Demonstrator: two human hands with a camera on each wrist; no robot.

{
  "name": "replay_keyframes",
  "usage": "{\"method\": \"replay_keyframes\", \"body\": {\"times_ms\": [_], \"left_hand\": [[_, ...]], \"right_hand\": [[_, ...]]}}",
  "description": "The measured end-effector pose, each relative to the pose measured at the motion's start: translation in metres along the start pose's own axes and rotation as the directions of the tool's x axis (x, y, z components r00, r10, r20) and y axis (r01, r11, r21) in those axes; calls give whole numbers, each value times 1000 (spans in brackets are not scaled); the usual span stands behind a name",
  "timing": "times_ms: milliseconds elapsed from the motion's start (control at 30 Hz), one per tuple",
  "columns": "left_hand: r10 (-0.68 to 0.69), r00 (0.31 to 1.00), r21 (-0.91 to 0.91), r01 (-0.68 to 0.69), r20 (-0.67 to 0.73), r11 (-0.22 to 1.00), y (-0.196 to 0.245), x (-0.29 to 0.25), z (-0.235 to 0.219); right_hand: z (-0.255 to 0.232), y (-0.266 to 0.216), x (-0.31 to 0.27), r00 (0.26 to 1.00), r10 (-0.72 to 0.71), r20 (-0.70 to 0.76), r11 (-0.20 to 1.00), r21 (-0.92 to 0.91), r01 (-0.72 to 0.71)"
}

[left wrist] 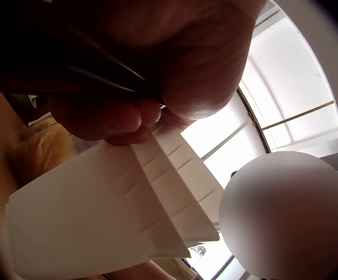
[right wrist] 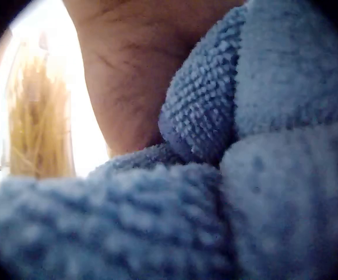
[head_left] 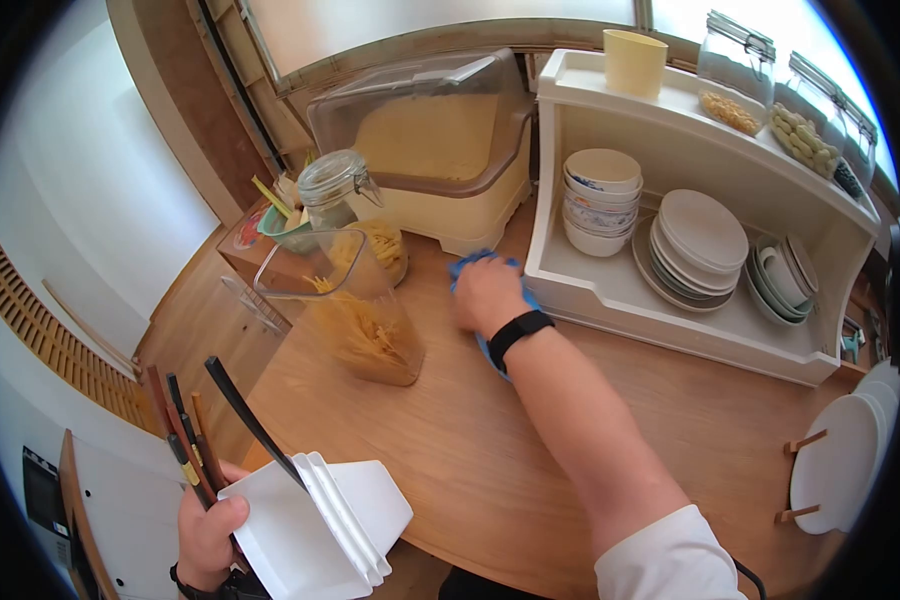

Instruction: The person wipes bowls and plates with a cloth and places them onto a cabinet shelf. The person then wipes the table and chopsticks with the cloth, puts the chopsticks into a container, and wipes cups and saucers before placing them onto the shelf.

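At the near left, the left hand (head_left: 206, 535) pinches a bundle of chopsticks (head_left: 186, 445) and the edge of nested white containers (head_left: 290, 540) in its grip; a black handle (head_left: 248, 418) sticks up from the containers. Farther back sits a green bowl (head_left: 295, 235). Right of it, on the worktop (head_left: 450, 430), come a glass jar (head_left: 340, 207) and, nearer, an upright clear container of pasta (head_left: 370, 335), with a cream bin (head_left: 440, 206) behind. Mid-scene, the right hand (head_left: 488, 297) presses a bunched blue cloth (head_left: 467, 262) on the worktop; whether that grip curls round it, I cannot tell. Just right, a cream rack (head_left: 660, 345) holds stacked bowls (head_left: 600, 205), then plates (head_left: 708, 232). White dishes (head_left: 838, 465) stand at the near right.
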State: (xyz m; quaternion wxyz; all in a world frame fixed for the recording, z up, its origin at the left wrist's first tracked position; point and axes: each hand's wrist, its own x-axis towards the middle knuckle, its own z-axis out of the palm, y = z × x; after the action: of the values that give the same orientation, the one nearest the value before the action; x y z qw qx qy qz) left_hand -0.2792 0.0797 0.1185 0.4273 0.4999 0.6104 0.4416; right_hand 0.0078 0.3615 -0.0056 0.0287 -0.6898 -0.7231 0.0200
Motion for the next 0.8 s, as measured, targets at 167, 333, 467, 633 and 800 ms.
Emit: {"method": "replay_keyframes", "body": {"times_ms": [167, 333, 467, 633, 800], "left_hand": [[40, 999, -31, -40, 9, 999, 5, -8, 8], [121, 993, -107, -119, 11, 987, 13, -19, 15], [189, 982, -161, -183, 24, 970, 24, -24, 29], [201, 979, -192, -201, -19, 960, 40, -27, 36], [189, 977, -226, -207, -99, 952, 38, -39, 33]], "right_hand": [[3, -4, -76, 918, -368, -149, 917, 105, 385], [0, 7, -180, 748, -624, -225, 735, 155, 660], [1, 12, -248, 664, -691, -285, 652, 152, 743], [-63, 26, -254, 514, -851, 103, 386, 786, 482], [-41, 30, -157, 650, -453, -610, 875, -168, 453]]}}
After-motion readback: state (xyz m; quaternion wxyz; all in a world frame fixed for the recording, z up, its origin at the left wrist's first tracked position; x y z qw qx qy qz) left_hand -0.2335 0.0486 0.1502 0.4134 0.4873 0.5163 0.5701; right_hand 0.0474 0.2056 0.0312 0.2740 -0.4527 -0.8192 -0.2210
